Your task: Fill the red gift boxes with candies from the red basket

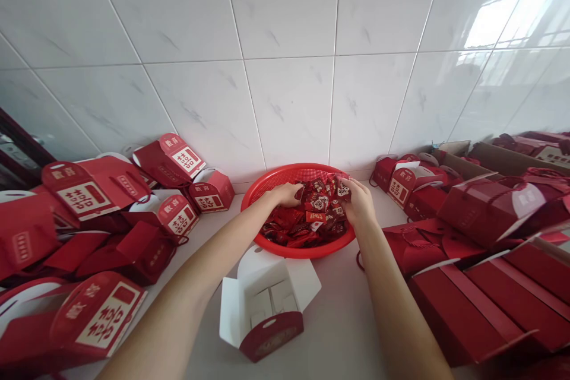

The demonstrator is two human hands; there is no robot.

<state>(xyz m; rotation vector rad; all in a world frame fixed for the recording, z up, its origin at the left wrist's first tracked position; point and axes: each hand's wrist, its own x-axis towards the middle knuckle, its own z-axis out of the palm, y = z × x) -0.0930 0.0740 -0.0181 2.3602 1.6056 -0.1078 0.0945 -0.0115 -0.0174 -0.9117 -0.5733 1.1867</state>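
A round red plastic basket [307, 250] holds many red-wrapped candies [315, 217]. Inside its left side, my left hand [287, 195] is closed, its fingertips among the wrappers; what it grips is too small to name. At the basket's right side my right hand [357, 199] pinches a red candy packet [342, 189]. Below the basket, between my forearms, stands an open box [272, 309], white inside with a red front, its flaps spread outward.
Red gift boxes [89, 196] with white labels are piled on the left. More red boxes [476, 309] lie on the right, near a brown cardboard carton [503, 157]. A white tiled wall [289, 89] rises behind the basket.
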